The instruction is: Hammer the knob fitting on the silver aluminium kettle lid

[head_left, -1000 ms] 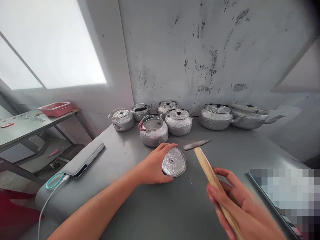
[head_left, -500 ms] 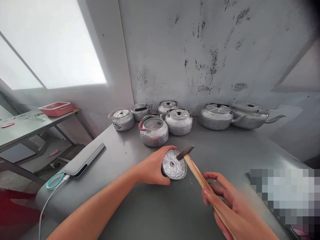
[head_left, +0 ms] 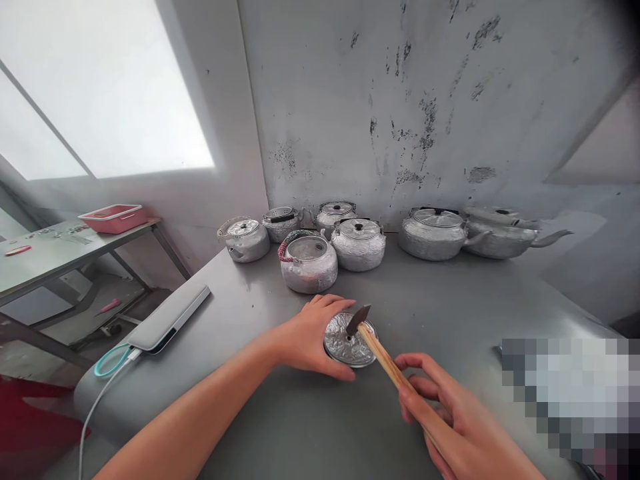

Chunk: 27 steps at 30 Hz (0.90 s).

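Observation:
My left hand (head_left: 316,339) grips the left edge of a round, silvery kettle lid (head_left: 345,348), thumb at the near side and fingers at the far side. The lid has a dented, textured surface with a small hole in the middle. In my right hand (head_left: 445,407) is a hammer (head_left: 383,357) with a pale wooden handle. Its dark, narrow metal head is over the lid beside the hole; I cannot tell whether it touches. Just beyond the lid stands a lidless kettle (head_left: 310,272) with a red and dark wrapped handle.
Several more metal kettles (head_left: 359,253) line the back of the grey table (head_left: 280,427) by the stained wall. A light grey device (head_left: 167,320) with a white cable lies at left. A pink basket (head_left: 114,219) sits on a side table. A pixelated patch covers the right edge.
The hammer head has come down and left, nearer the lid's middle. The lid has dropped slightly toward me and tilted flatter, my left hand moving with it.

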{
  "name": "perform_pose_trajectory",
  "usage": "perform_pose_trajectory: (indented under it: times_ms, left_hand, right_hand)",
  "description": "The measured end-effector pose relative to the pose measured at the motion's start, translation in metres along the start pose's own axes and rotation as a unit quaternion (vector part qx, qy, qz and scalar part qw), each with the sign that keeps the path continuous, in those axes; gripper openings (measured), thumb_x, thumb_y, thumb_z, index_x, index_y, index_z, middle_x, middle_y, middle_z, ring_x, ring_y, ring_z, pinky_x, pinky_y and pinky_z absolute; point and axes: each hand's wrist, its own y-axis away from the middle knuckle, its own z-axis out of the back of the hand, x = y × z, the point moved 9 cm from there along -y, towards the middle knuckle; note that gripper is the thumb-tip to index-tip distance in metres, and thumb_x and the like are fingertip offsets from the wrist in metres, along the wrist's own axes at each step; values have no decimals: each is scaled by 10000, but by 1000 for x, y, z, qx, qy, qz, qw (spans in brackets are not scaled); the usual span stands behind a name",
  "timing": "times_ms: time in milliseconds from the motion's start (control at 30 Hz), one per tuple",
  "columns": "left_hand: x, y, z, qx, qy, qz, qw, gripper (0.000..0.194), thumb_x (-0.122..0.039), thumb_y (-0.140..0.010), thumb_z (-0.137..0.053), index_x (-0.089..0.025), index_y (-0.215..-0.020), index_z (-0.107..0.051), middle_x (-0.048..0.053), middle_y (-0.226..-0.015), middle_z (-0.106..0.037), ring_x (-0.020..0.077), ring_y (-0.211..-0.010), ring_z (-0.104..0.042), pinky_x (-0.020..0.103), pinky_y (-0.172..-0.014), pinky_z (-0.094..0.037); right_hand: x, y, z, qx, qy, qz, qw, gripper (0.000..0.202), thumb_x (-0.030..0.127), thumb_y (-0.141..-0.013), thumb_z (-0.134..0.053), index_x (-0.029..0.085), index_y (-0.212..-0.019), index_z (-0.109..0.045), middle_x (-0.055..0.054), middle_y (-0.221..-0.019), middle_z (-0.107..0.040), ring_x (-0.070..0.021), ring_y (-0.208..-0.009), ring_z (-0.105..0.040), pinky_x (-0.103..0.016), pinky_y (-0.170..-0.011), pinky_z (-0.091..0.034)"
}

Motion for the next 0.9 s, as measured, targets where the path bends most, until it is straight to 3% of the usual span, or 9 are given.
perform_pose_trajectory:
  times_ms: [67, 233, 367, 467, 700, 900]
  left_hand:
    - [0, -1, 1, -15, 14, 1, 1000, 1041, -534, -591, -835, -244, -1483, -385, 96, -1467, -450, 327, -1367, -383, 460, -1157, -330]
    - [-4, -2, 0, -27, 32, -3, 999, 1000, -505, -599, -846, -265, -1468, -413, 77, -1458, -486, 320, -1348, -433, 440, -1140, -351]
    - [-5, -2, -1, -36, 31, 3, 999, 986, -512, -593, -849, -266, -1452, -433, 74, -1443, -512, 322, -1342, -448, 428, -1131, -363]
    - [-5, -3, -3, -37, 24, 5, 999, 979, -476, -588, -849, -262, -1448, -434, 63, -1440, -516, 310, -1328, -466, 402, -1128, -367]
    - [-14, -15, -2, 3, -17, -22, 1000, 943, -394, -549, -849, -240, -1401, -475, 64, -1334, -597, 300, -1220, -545, 376, -1046, -424]
    - [-13, -27, 3, 40, -17, -25, 999, 924, -428, -525, -851, -246, -1362, -505, 62, -1247, -641, 292, -1103, -620, 360, -928, -488]
  right_hand:
    - [-2, 1, -1, 4, 13, -7, 1000, 364, 521, -955, -375, 294, -1229, -296, 69, -772, -499, -57, -400, -329, -199, -364, -291]
    - [-3, 0, -2, 14, 21, -12, 1000, 346, 495, -951, -366, 259, -1203, -349, 57, -771, -480, -62, -410, -348, -210, -369, -325]
    - [1, -2, -4, 24, 15, -1, 1000, 260, 476, -971, -354, 244, -1040, -449, 58, -759, -476, -50, -408, -344, -198, -367, -319]
    - [3, 0, -8, 38, 2, -4, 999, 316, 481, -986, -323, 224, -873, -468, 53, -735, -515, -28, -379, -328, -177, -354, -283]
    - [5, 4, -17, 57, -72, -116, 989, 356, 536, -967, -277, 236, -957, -469, 86, -550, -474, -61, -306, -322, -163, -295, -257]
    - [17, 7, -13, 23, -106, -87, 990, 397, 599, -940, -312, 244, -905, -487, 98, -581, -396, -63, -361, -318, -158, -345, -315]
